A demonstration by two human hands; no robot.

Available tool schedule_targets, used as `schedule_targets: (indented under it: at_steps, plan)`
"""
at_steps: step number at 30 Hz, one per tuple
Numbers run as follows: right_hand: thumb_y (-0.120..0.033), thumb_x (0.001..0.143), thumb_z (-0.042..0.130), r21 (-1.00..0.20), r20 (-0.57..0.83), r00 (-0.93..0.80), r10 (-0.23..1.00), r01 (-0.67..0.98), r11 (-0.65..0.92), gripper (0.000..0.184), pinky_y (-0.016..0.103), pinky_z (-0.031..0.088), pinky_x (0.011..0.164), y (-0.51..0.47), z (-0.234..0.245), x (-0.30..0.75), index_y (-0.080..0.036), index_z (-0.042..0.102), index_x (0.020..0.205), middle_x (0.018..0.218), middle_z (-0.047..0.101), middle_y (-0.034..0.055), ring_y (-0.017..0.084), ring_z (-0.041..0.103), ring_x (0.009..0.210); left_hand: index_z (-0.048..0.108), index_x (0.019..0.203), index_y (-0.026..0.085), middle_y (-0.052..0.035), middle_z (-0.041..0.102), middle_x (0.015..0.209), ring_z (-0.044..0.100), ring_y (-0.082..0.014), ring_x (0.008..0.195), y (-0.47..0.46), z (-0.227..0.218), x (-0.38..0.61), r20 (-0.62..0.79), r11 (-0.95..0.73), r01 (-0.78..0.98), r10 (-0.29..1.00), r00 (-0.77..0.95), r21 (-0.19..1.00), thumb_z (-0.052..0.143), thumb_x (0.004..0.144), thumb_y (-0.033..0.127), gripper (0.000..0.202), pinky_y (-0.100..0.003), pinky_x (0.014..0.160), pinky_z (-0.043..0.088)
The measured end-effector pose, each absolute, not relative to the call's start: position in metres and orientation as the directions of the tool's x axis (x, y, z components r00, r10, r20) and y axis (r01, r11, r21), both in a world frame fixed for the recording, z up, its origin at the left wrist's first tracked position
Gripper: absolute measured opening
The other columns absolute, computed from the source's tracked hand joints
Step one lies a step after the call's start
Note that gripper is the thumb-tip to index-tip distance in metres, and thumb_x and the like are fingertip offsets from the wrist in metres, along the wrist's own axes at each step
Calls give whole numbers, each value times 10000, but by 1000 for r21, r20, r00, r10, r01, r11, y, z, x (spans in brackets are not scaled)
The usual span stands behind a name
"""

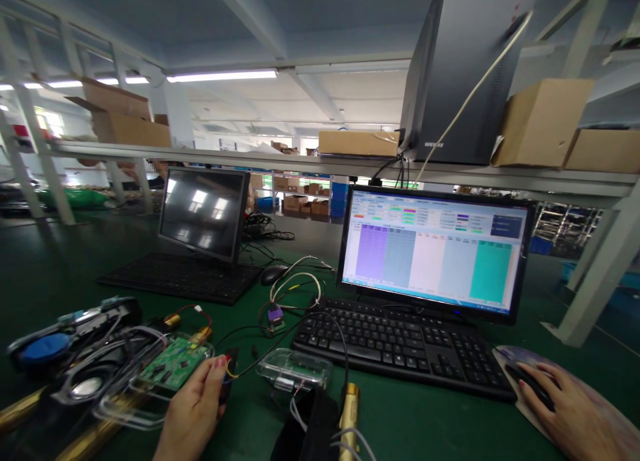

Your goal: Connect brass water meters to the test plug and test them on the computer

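My left hand [193, 404] pinches a small black piece with coloured wires [230, 375] at its end; its exact kind is partly hidden by my fingers. Just left of that hand lies a green circuit board [175, 362] in a clear plastic case, with brass fittings beside it. My right hand [575, 407] is curved over a black computer mouse [533, 387] on a patterned mouse pad [607, 401]. A second clear case [295, 367] with a board inside sits between my left hand and the black keyboard [400, 347]. Coloured table columns fill the lit monitor [435, 247].
A brass tube [350, 411] and black item stand at the front middle. Cabled parts [85, 381] crowd the left. Behind are a dark monitor [203, 211], another keyboard [185, 277] and a mouse [274, 274]. A shelf above carries a computer tower [460, 81] and cardboard boxes [545, 124].
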State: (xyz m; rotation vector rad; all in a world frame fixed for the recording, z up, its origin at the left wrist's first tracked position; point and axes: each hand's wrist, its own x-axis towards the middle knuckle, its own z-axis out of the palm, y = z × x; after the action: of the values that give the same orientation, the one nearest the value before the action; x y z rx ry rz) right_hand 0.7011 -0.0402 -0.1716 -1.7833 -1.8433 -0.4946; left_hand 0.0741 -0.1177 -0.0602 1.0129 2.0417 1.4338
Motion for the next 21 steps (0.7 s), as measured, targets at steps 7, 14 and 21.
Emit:
schedule_targets:
  at_steps: [7,14,21]
  plan:
    - [-462,751,408,-126,603,46,796,991,38,470,468,503,839,-41,-167,697,-200,647,1059,1061,614,130,298,583,987,528,1088,190,41,496,502,476,-155,409,-119,-57,78,77,194,346,768,-636,918,408,682,733,688,-227,351,349]
    - [-425,737,413,-125,612,16,790,989,77,394,450,482,902,-41,-167,697,-209,666,947,1066,614,119,299,562,1053,515,1112,193,43,491,495,478,-157,421,-120,-59,75,44,195,312,784,-620,930,423,681,728,693,-223,364,376]
    - [-402,775,388,-73,609,-21,793,994,83,413,449,479,906,-42,-167,698,-190,661,1001,1071,617,128,293,557,1061,503,1131,196,25,548,584,507,-162,468,-116,-61,73,15,208,281,780,-626,937,444,672,721,700,-228,380,399]
